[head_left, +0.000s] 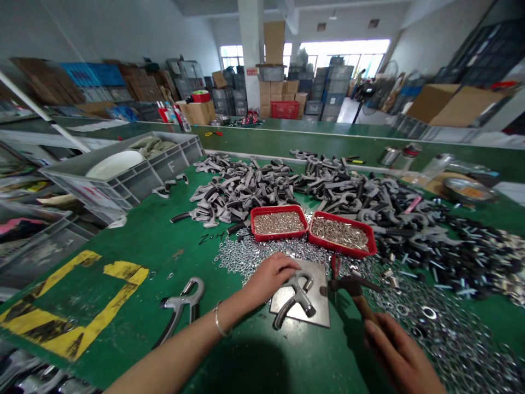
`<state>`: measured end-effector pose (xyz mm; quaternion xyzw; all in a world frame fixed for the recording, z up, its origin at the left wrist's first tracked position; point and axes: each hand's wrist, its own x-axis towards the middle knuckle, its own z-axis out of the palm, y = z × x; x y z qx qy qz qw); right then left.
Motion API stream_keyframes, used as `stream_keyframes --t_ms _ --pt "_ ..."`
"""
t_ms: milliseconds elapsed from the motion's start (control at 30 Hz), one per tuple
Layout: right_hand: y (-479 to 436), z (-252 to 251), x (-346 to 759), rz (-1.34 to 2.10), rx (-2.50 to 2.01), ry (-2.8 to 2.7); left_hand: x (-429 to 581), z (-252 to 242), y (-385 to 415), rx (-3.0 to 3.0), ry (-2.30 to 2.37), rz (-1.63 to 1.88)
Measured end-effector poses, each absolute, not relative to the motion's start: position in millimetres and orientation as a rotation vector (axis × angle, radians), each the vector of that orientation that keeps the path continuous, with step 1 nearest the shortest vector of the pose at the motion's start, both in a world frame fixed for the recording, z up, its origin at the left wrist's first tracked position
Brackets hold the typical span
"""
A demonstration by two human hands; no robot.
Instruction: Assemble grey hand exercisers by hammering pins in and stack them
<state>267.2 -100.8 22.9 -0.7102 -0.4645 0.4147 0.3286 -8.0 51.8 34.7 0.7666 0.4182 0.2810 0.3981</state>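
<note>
At bottom centre, your left hand (270, 279) is closed over a grey Y-shaped hand exerciser (296, 298) on a square steel plate (318, 284); at lower right, your right hand (394, 350) is gripping a wooden-handled dark hammer (353, 284). A misjudged blow could hit your left fingers (287, 268) or knock the exerciser into the loose silver washers (430, 328) on the green surface (135, 235).

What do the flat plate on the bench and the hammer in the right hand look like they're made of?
The flat plate looks like bare steel: dull gray, scuffed, unpainted. The hammer's head looks like dark steel, and its handle seems to be wood, going by its warm brown tone, though blur leaves that open.
</note>
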Motion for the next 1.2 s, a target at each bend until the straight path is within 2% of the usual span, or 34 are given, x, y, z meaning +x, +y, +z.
stream_keyframes --t_ms 167,367,633,833,967,1200 --pt "-112.0 -2.4 250.6 1.345 -1.685 -0.704 -17.9 31.4 31.3 2.042 1.118 0.521" --pt "-107.4 -21.3 234.6 1.413 -1.495 -0.714 7.0 29.8 33.3 2.237 1.307 0.354" --pt "-106.5 -26.5 240.2 1.454 -1.467 -0.761 20.3 0.6 19.4 2.427 1.502 0.493" --pt "-104.6 -26.5 236.2 1.434 -1.479 -0.806 13.8 -9.8 23.9 2.941 1.041 0.443" --pt "-105.8 -13.4 240.3 1.338 -1.6 -0.951 7.2 -6.2 22.3 2.909 0.982 0.429" --pt "-97.1 52.6 239.0 0.933 -1.727 -1.711 -6.4 -8.3 -9.9 2.464 1.33 0.595"
